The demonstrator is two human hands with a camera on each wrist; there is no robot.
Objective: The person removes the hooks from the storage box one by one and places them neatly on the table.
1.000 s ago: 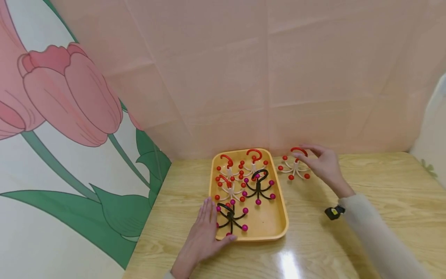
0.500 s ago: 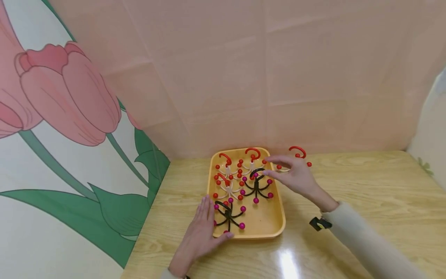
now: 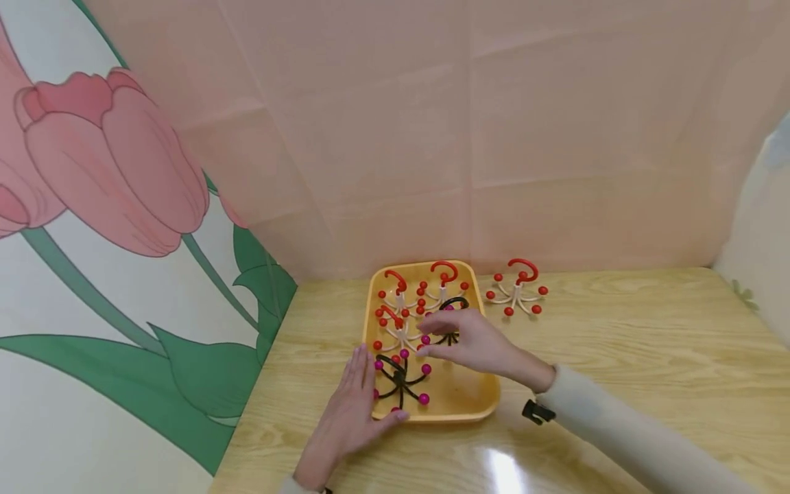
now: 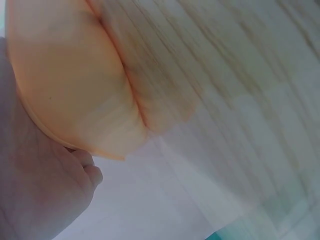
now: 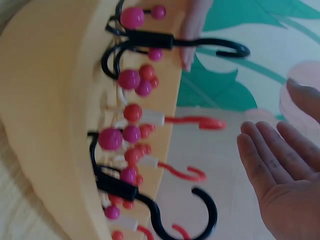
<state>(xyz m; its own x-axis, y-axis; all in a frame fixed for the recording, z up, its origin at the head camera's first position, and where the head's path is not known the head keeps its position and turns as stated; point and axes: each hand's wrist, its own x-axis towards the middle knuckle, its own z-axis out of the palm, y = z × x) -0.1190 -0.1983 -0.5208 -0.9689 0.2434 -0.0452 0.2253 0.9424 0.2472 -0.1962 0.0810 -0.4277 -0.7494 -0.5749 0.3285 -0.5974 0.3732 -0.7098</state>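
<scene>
An orange-yellow tray (image 3: 459,398) with rounded corners stands on the wood-grain table (image 3: 648,343); it holds five hooked pieces, each a stem with curved legs tipped by round balls; three are pale with red hooks and red balls: the back-left red-hooked piece (image 3: 400,300), the back-right red-hooked piece (image 3: 443,295) and the middle red-hooked piece (image 3: 401,336) at the left side; two are black with magenta balls: the front black piece (image 3: 400,377) in the near left part and the rear black piece (image 5: 116,186) on the right, partly covered in the head view by the right hand (image 3: 481,346); a sixth, the outer red-hooked piece (image 3: 518,293), stands on the table beside the tray's right side, toward the back; the right hand is above the tray, thumb and fingers well parted, with nothing in its hold; its fingertips point left, near the middle red-hooked piece in the head view, while the right wrist view shows them apart from the hooks; the left hand (image 3: 348,412) grips nothing, its fingers extended along the tray's left wall and its thumb at the near rim; a creased pink sheet (image 3: 370,137) hangs behind the table.
</scene>
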